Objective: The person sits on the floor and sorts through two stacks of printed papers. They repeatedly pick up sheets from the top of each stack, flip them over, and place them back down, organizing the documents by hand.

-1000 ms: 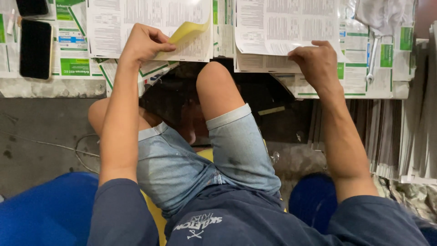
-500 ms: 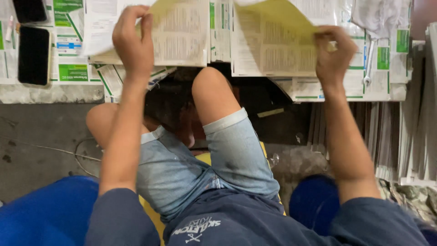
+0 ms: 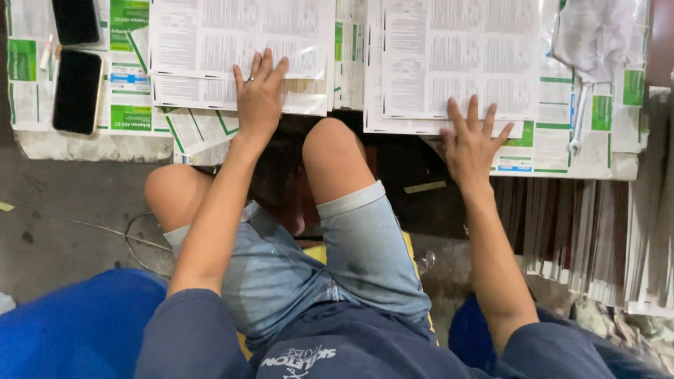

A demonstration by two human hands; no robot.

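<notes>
A single camera, worn on the person's head, looks almost straight down over the lap and bent knees. It sits close: the forearms fill the middle of the view, running from the near edge up to the left hand (image 3: 258, 98) and right hand (image 3: 472, 144). The far edge takes in the low worktop (image 3: 105, 146) covered with white printed paper sheets (image 3: 242, 35). No second view overlaps it.

Printed sheets (image 3: 239, 42) cut off at top, stacked papers (image 3: 653, 231) cropped right — print unreadable
</notes>
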